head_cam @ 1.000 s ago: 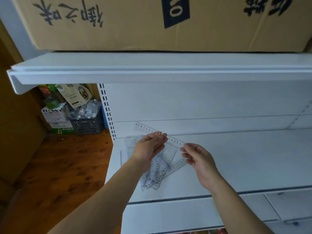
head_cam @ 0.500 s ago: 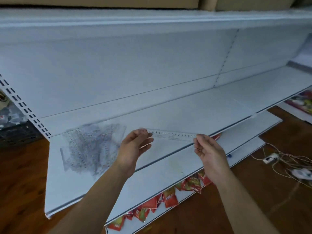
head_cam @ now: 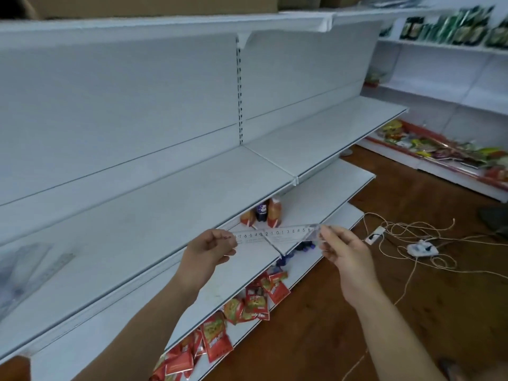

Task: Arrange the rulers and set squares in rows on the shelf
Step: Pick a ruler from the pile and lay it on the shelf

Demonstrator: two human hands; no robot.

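Note:
I hold a clear plastic set square point(head_cam: 277, 237) level in front of the white shelf point(head_cam: 154, 215), its long numbered edge on top and its point hanging down. My left hand point(head_cam: 210, 253) pinches its left end and my right hand point(head_cam: 339, 248) pinches its right corner. It hangs in the air just past the shelf's front edge. A blurred pile of clear rulers and set squares point(head_cam: 30, 268) lies on the shelf at the far left.
Red snack packets point(head_cam: 242, 306) lie on the lower shelves, with bottles point(head_cam: 264, 213) under the main shelf. Cables and a power strip point(head_cam: 420, 247) trail over the wooden floor at right. Another stocked shelf unit point(head_cam: 439, 149) stands at the far right.
The view has swung right along the shelf. Both hands lifted one set square off the pile and carried it rightward; the pile now sits far left.

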